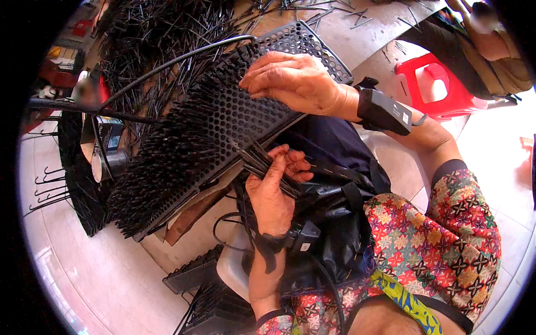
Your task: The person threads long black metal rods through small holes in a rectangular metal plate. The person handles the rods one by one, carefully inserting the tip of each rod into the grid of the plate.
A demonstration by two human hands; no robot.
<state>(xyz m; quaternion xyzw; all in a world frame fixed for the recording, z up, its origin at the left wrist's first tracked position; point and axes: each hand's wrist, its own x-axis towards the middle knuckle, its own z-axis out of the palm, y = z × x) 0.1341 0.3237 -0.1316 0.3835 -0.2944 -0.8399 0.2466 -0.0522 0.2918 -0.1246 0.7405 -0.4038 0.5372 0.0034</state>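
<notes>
A black perforated tray (268, 120) slants across the middle, full of rows of round holes. Its left part bristles with thin black rods (167, 162) standing upright in the holes. My left hand (276, 184) is closed around a bundle of loose black rods (259, 159), just beside the tray's near edge. Over the tray's upper right part hovers my right hand (296, 84), fingers bent and pressed together above bare holes. Whatever those fingertips may hold is hidden from view. Each of my wrists wears a strapped black device.
A large heap of loose black rods (151, 39) covers the table behind the tray. A bent metal bar (178, 58) arches over the tray's left side. To the right stands a red plastic stool (430, 84), near another person. More black racks (218, 301) lie on the floor below.
</notes>
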